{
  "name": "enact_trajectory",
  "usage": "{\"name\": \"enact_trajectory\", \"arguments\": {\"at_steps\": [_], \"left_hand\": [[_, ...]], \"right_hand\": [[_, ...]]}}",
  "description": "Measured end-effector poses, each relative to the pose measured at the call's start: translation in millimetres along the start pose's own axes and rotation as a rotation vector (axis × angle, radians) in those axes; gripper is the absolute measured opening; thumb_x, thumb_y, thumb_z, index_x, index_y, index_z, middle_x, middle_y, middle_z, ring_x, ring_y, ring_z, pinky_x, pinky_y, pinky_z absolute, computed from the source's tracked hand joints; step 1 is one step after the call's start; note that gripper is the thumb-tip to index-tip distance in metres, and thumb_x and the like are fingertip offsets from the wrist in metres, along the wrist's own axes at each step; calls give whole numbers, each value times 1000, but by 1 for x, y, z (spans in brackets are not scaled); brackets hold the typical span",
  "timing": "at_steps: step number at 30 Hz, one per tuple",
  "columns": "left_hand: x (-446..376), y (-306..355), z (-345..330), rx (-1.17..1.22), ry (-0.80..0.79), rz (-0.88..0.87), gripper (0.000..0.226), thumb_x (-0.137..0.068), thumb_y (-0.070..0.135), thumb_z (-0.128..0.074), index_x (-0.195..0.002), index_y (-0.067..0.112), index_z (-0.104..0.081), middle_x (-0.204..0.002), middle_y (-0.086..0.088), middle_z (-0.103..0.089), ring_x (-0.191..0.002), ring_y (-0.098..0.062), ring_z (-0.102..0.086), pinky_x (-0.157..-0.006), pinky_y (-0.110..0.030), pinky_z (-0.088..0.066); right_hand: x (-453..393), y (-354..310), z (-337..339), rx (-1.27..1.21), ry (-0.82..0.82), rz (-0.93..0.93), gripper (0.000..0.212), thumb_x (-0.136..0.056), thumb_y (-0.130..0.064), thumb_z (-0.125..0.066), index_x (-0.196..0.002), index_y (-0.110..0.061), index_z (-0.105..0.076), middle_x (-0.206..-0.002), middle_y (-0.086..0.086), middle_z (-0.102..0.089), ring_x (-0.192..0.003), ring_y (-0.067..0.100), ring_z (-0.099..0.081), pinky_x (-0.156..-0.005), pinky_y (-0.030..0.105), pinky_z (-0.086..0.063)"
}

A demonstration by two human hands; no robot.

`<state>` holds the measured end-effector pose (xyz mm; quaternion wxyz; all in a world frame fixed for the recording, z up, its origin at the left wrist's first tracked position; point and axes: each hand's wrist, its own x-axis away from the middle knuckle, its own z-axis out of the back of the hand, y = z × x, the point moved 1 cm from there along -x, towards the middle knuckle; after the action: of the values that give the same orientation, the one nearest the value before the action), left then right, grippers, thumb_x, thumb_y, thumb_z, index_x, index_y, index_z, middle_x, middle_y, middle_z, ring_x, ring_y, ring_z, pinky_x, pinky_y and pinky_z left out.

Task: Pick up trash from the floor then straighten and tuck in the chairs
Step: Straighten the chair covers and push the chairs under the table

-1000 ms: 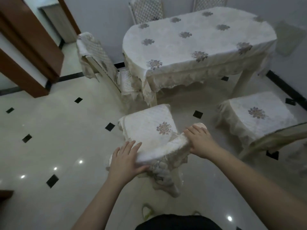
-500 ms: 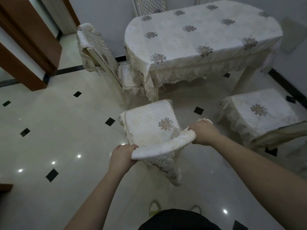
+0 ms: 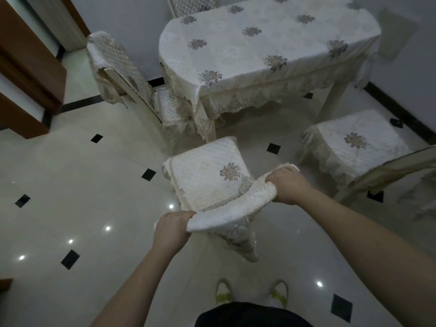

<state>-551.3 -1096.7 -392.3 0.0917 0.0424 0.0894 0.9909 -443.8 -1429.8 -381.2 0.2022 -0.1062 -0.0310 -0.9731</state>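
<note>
Risk first, as a judgement: loose quilted cover on the chair back (image 3: 226, 214) likely to slide or bunch under the grip, so a push could shift cloth rather than frame. Lace skirt of the tablecloth (image 3: 247, 100) hanging low over the desk (image 3: 271, 41) edge, liable to catch on the seat cushion (image 3: 207, 178) when sliding under. Desk leg (image 3: 210, 133) just beyond the seat's far left corner, an easy thing to strike if pushed off-line. Glossy tiled floor (image 3: 70, 185) likely slippery, so a hard shove could skew the chair or overshoot. No trash visible on the floor from here.

Left hand (image 3: 171, 228) curled round the near left end of the chair back, fingers wrapped over the padded top rail. Right hand (image 3: 286, 186) clenched round the far right end of the same rail, fabric gathered under the fingers. Rail running diagonally between the two hands, seat stretching away from them toward the desk, angled and not square to it. Seat front near the desk's edge but not yet under it.

Second chair (image 3: 122, 74) at the left end of the desk, seat partly tucked beneath the tablecloth. Third chair (image 3: 354, 142) to the right, well clear of the desk, untucked, its back toward the lower right. Backrest of another chair (image 3: 191, 4) showing behind the desk by the wall. Shoes (image 3: 224, 293) visible below, close behind the held chair.
</note>
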Motion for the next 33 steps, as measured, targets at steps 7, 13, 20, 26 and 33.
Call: {"name": "enact_trajectory", "arguments": {"at_steps": [7, 13, 20, 26, 33], "left_hand": [[13, 12, 2, 14, 71, -62, 35, -45, 5, -80, -67, 31, -70, -52, 8, -60, -44, -12, -54, -51, -18, -35], [10, 15, -3, 70, 62, -50, 31, -51, 9, -82, -68, 33, -70, -54, 12, -61, -47, -8, -55, -52, -16, -40], [-5, 30, -13, 45, 11, -67, 24, -51, 20, -83, -63, 34, -67, -53, 16, -58, -50, -1, -53, -47, -15, -41], [-33, 66, 2, -22, 23, -162, 27, -42, 21, -84, -55, 33, -64, -47, 14, -54, -44, -3, -50, -44, -12, -27], [-72, 95, 4, -61, 42, -195, 22, -50, 22, -79, -58, 33, -62, -49, 11, -54, -45, -7, -51, -42, -16, -31]], "right_hand": [[22, -2, -7, -58, 39, 12, 20, -64, -44, -63, -76, -29, -63, -85, -8, -67, -86, 18, -61, -78, 33, -41], [33, 4, -7, -28, 27, -7, 21, -66, -45, -63, -78, -28, -64, -87, -8, -67, -89, 17, -62, -76, 30, -36], [57, 30, -2, -1, -15, -53, 19, -67, -48, -59, -74, -31, -60, -84, -11, -64, -87, 14, -60, -78, 31, -42], [75, 67, 2, 2, -16, -97, 28, -65, -50, -53, -76, -28, -67, -80, -9, -66, -82, 15, -62, -76, 32, -47], [83, 105, 7, 3, -14, -140, 22, -65, -45, -57, -77, -30, -66, -80, -9, -67, -80, 14, -62, -67, 26, -46]]}}
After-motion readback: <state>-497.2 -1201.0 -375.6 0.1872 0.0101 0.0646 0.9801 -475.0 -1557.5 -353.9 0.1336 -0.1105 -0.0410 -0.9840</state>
